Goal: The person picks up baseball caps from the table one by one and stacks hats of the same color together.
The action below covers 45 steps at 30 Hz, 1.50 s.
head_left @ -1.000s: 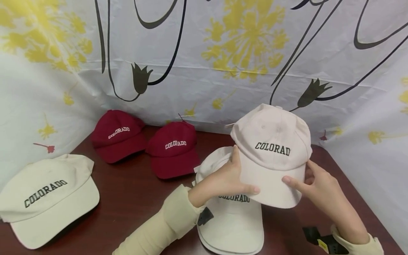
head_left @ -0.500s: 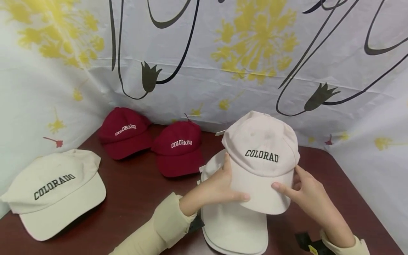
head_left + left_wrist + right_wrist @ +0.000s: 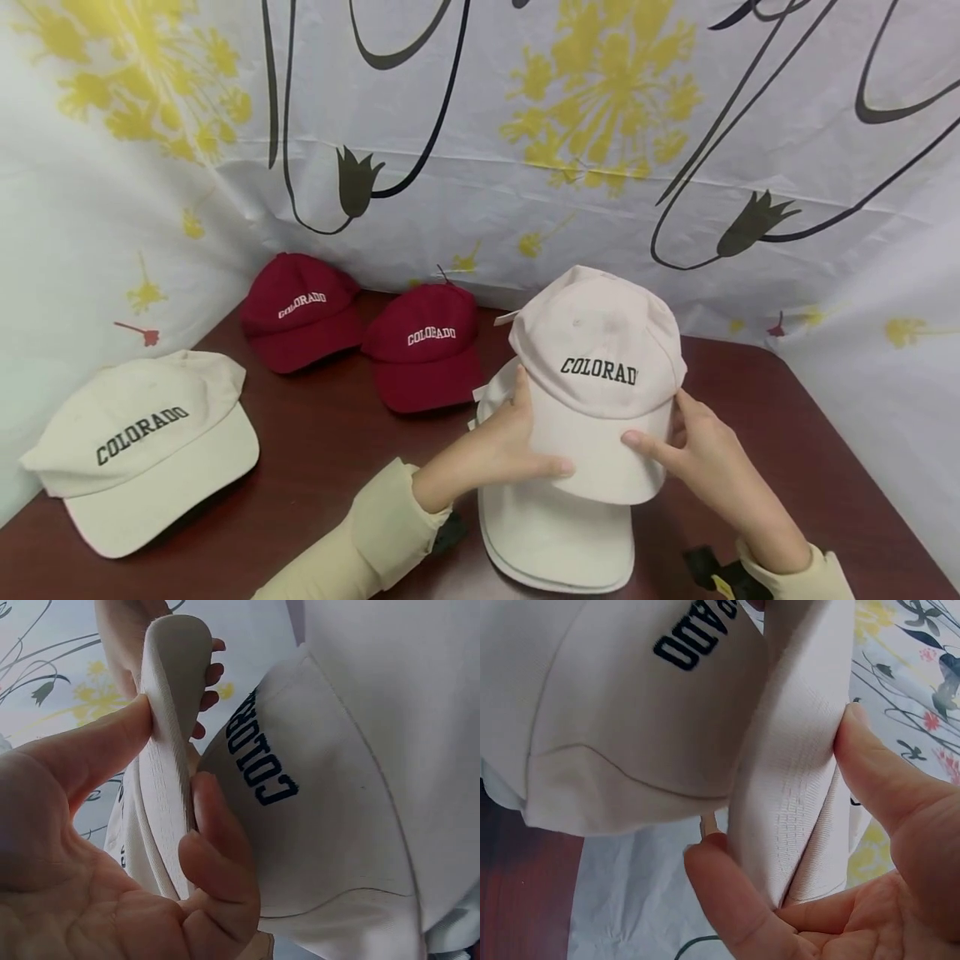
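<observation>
"How does the left hand (image 3: 495, 447) lie?"

"It pinches the left side of a pale pinkish-white fabric baseball cap (image 3: 592, 333), thumb on the upper face of the brim, fingers beneath."

"And the right hand (image 3: 708, 462)?"

"The same on the right side: thumb on top, fingers curled under the brim."

"Where is that cap, exactly?"

"Right of centre, raised and tilted, dark COLORADO lettering facing the person, the last letter lost round the curve. It overlaps a creamy-white fabric cap (image 3: 555, 533) with its rounded brim pointing near. A second brim edge shows just below that one's. Whether the raised cap touches it, I cannot tell."

"What's on the wrists?"

"A pale beige sleeve (image 3: 390, 529) with a folded cuff on the left arm, and a small black device (image 3: 723, 575) beside the right cuff."

"Farther out?"

"To the left of the creamy-white cap, on the far side, sits a deep-red fabric cap (image 3: 427, 375) with white lettering. A second dark-red cap (image 3: 300, 287) stands just left of it. At the near left lies an off-white cap with black lettering (image 3: 150, 383)."

"All on what?"

"A dark reddish-brown wooden table (image 3: 322, 467). Behind it hangs a white cloth printed with yellow flowers (image 3: 465, 133)."
</observation>
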### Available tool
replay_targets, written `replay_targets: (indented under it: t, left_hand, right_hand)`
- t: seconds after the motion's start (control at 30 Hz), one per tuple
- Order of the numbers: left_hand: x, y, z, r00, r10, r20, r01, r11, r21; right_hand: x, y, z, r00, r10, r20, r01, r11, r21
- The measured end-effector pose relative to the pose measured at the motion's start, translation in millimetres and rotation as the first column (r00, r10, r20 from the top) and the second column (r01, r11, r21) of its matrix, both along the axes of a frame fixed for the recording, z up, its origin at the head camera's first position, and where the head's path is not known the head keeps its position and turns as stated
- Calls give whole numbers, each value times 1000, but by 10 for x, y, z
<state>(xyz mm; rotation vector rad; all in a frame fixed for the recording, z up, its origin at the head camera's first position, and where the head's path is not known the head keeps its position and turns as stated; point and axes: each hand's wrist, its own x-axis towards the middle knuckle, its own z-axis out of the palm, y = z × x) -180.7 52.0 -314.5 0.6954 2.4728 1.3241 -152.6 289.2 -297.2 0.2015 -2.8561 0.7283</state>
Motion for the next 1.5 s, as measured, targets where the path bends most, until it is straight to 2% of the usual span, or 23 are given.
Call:
replay_targets:
  t: [0.23,0.5,0.77,0.97,1.3,1.5]
  left_hand:
    - [35,-68,-89,1000,9,21,-10,1000,10]
    - [79,-162,-181,1000,-4,23,4,1000,30]
    - [129,-208,-256,999,-23,40,22,999,35]
    - [190,-236,-304,998,-10,57,7,999,40]
    - [295,-259,-420,998,-15,53,10,996,83]
    - [333,-282,-468,999,-8,49,5,998,65]
  right_hand:
    - [26,-70,-55,1000,12,22,-13,1000,6]
    - [62,-140,-183,999,19,36,-18,999,-32]
    - [117,-181,-291,991,12,137,7,990,-140]
    - [169,-218,-356,987,19,160,9,985,-175]
    - [257,-258,-414,983,4,185,29,984,-173]
    - [294,-269,-445,979,11,204,28,983,-184]
